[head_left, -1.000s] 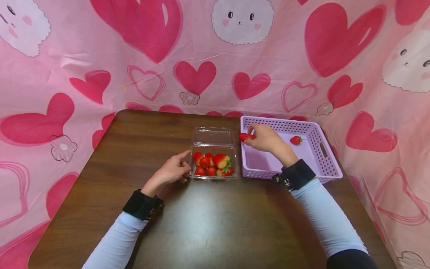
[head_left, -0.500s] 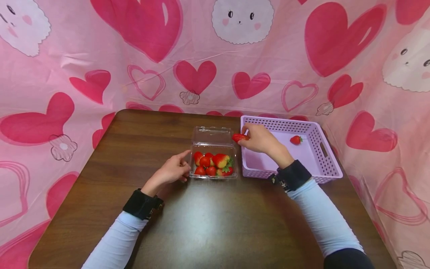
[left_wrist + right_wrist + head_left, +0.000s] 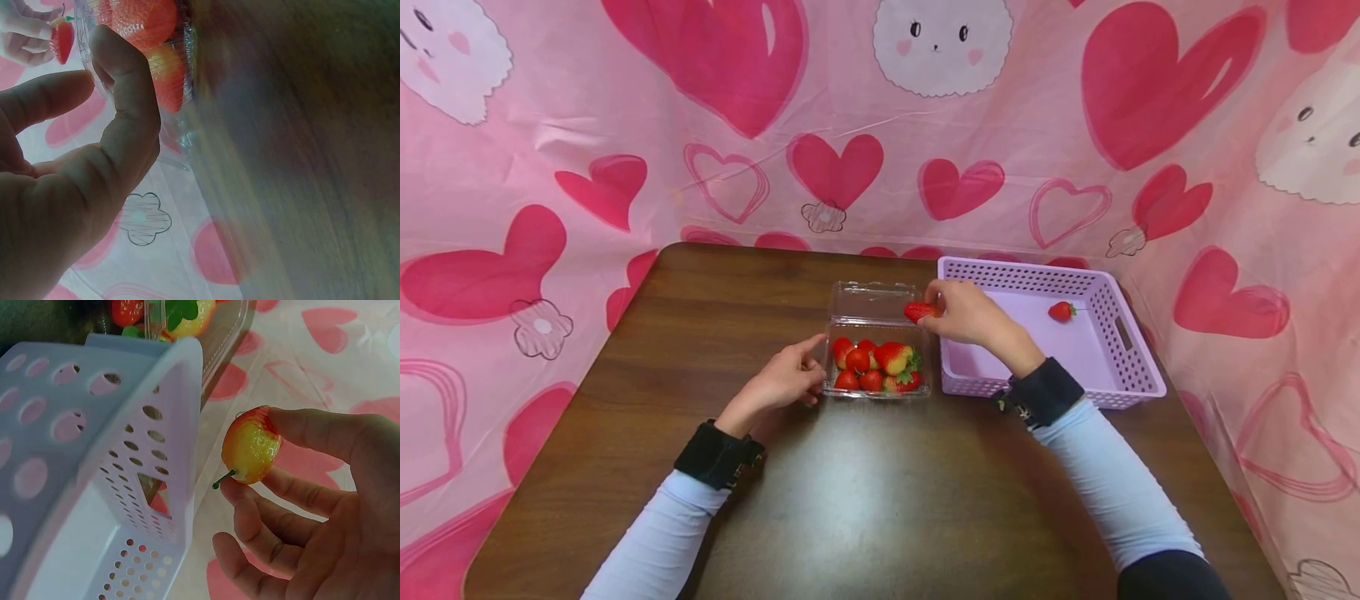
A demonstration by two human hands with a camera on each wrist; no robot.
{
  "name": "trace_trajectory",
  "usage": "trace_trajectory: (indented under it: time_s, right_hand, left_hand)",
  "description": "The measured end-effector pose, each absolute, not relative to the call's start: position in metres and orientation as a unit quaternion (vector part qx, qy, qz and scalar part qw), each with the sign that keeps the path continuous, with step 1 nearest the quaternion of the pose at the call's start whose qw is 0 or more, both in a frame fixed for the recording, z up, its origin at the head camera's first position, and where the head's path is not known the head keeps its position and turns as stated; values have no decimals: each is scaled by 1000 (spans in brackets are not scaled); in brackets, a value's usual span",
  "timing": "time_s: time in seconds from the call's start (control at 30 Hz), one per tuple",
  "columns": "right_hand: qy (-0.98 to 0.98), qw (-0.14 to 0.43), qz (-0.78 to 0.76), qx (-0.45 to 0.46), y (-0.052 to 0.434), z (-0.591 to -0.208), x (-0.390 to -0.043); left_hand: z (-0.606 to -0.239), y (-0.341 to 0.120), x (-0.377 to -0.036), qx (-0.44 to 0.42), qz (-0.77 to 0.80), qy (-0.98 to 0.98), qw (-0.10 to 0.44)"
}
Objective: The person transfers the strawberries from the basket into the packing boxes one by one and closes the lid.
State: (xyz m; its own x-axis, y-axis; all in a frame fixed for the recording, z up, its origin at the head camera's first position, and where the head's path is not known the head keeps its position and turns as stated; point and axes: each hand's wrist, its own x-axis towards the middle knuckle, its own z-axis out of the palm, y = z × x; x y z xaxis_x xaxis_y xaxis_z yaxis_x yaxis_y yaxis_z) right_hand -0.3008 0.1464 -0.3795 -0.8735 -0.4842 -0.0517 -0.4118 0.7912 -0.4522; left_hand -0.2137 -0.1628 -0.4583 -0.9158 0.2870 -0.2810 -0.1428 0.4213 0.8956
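My right hand point(image 3: 970, 317) pinches a red strawberry point(image 3: 921, 312) between thumb and fingers, above the right part of the clear box's raised lid in the head view. In the right wrist view this strawberry point(image 3: 251, 447) shows a yellow top and green stem. My left hand point(image 3: 786, 377) touches the left side of the clear hinged box point(image 3: 880, 332), its fingers bent loosely; the left wrist view has fingertips point(image 3: 103, 40) at the rim. Several strawberries point(image 3: 895, 358) lie in the box, whose lid stands open at the back.
A lilac perforated basket point(image 3: 1052, 392) stands right of the box, with one strawberry point(image 3: 1062, 312) inside near its far right. Both rest on a brown wooden table point(image 3: 820, 500). A pink heart-patterned curtain point(image 3: 880, 225) hangs behind and at the sides.
My right hand has carried the strawberry leftward, from over the basket's left edge to over the right part of the box's lid. The left hand has stayed at the box.
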Motion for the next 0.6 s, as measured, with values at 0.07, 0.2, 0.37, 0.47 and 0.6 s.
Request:
trace_trajectory:
  time_s: [0.07, 0.2, 0.37, 0.47, 0.6]
  right_hand:
    - [941, 90, -222, -241, 144, -381, -300]
    - [940, 95, -212, -250, 138, -384, -299]
    - [940, 95, -204, -258, 132, -387, -299]
    - [939, 98, -202, -259, 129, -390, -299]
    - [940, 101, -200, -259, 127, -395, -299]
  left_hand:
    - [-458, -163, -214, 44, 536, 819, 201]
    - [-458, -163, -214, 43, 537, 818, 202]
    - [-458, -163, -214, 45, 535, 820, 199]
    - [-458, -163, -214, 47, 536, 819, 198]
    - [-459, -163, -214, 47, 542, 815, 199]
